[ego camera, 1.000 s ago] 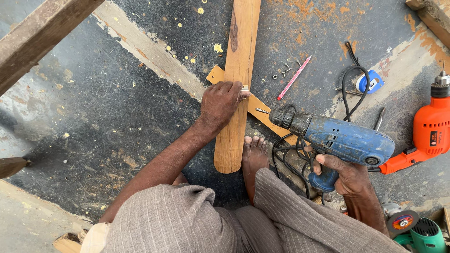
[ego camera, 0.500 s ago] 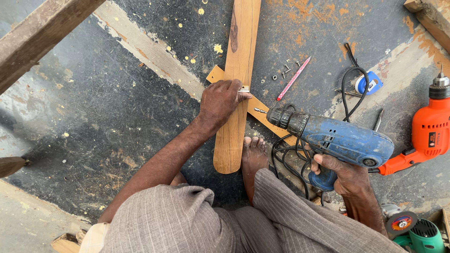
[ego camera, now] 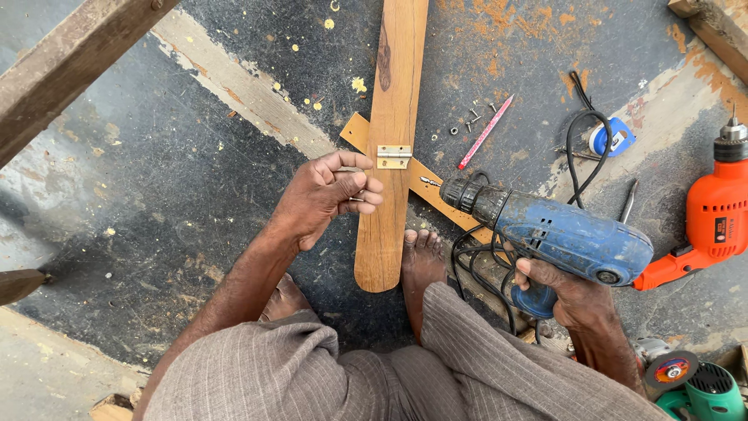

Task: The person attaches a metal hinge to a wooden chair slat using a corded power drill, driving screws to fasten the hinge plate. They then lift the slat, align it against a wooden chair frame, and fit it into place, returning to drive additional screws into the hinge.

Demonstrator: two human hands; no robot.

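The left hand [ego camera: 323,199] hovers just left of the wooden plank [ego camera: 392,140], fingers curled in, pinching a small screw [ego camera: 356,198] between thumb and fingertips. Just above and to the right of those fingers, a little brass hinge [ego camera: 394,156] sits flat on the plank, right where it crosses a thinner wooden strip [ego camera: 425,183] running diagonally beneath. The hand is close to the hinge but not touching it.

Over on the other side, the right hand [ego camera: 557,292] is wrapped tight around the grip of the blue drill [ego camera: 553,234], bit pointing left toward the hinge, its tip just short of the plank's edge. A bare foot [ego camera: 421,261] rests beside the plank's near end. Further right lie a red pencil [ego camera: 485,132], loose screws [ego camera: 471,121], a blue tape measure [ego camera: 608,140] and an orange drill [ego camera: 705,226].
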